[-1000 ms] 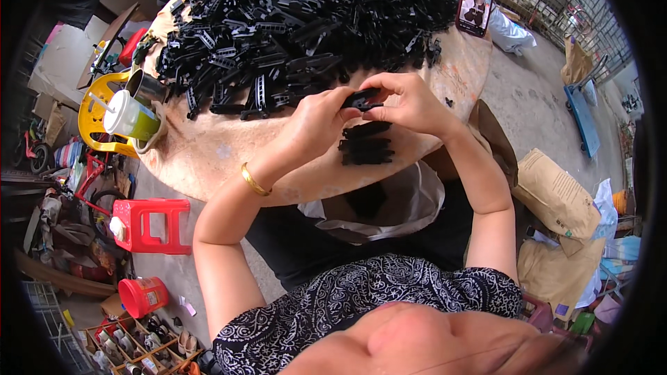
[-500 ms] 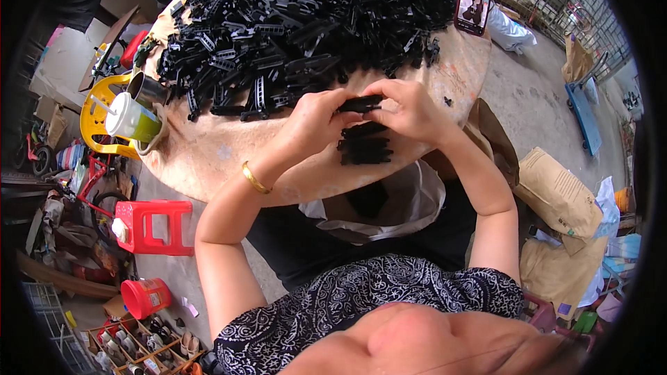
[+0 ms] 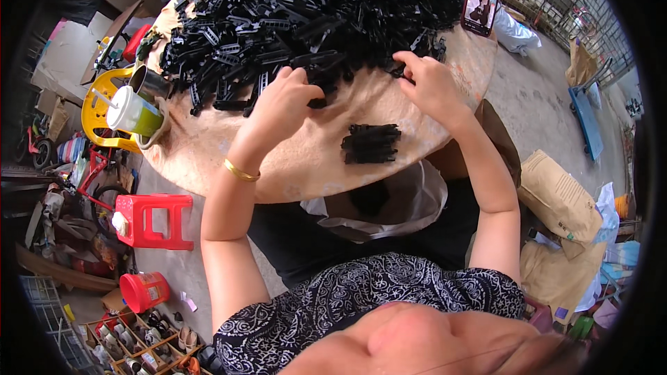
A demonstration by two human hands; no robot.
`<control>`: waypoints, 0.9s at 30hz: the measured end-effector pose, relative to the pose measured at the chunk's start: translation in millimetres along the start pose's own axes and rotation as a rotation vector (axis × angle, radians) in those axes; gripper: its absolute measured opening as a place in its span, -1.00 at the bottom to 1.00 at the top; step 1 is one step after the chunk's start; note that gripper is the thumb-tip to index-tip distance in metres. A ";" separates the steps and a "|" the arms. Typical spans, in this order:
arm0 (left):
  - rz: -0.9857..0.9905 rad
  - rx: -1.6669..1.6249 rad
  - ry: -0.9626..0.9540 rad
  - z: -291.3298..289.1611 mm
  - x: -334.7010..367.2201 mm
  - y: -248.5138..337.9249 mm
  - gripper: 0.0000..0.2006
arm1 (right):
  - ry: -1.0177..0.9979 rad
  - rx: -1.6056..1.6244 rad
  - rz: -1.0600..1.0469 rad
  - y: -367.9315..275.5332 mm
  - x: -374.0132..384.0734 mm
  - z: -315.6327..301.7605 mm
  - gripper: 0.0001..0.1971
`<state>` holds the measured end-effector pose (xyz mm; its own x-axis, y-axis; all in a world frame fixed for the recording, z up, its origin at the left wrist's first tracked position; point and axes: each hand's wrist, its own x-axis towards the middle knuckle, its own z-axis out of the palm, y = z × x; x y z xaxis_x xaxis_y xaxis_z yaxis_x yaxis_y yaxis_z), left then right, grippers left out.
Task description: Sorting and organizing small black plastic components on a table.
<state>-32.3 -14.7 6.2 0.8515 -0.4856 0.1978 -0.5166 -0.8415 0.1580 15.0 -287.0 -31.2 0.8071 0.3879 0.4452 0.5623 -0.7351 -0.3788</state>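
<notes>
A big heap of slim black plastic pieces (image 3: 292, 28) covers the far part of the cloth-covered table (image 3: 278, 167). At the heap's near edge, my left hand (image 3: 286, 103) has its fingers bent, with a short black piece (image 3: 317, 103) at its fingertips; the grip is partly hidden. My right hand (image 3: 432, 89) reaches to the heap's right front edge, thumb and forefinger apart and nothing visible between them. Nearer to me, a neat row of black pieces (image 3: 371, 144) lies side by side close to the table's front edge, touched by neither hand.
A phone (image 3: 480, 1) stands at the table's far right. On the left, a lidded cup (image 3: 132, 111) sits by a yellow chair (image 3: 97, 114). Below the table edge hangs an open white bag (image 3: 410, 212). A red stool (image 3: 154, 221) and brown paper sacks (image 3: 559, 194) flank me.
Both hands have left the spot above the row, where they held black pieces together. They have parted, left hand leftward and right hand away to the right, and the row now shows fully.
</notes>
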 end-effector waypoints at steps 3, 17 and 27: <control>-0.046 0.028 0.011 6.1 2.0 4.9 -0.73 | -0.145 0.266 0.115 -13.7 -1.4 -14.0 -0.54; -0.437 -1.689 -0.098 12.3 17.8 16.2 -0.74 | -0.152 1.498 0.393 -27.7 17.5 6.6 -0.64; -0.441 -1.499 -0.046 22.3 17.0 15.6 -0.62 | -0.135 0.999 0.150 -34.1 3.6 12.3 -0.86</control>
<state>-23.9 -41.3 -9.6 0.9417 -0.3031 -0.1462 0.1742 0.0676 0.9824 1.0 -253.7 -26.7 0.8602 0.4353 0.2657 0.2973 -0.0047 -0.9548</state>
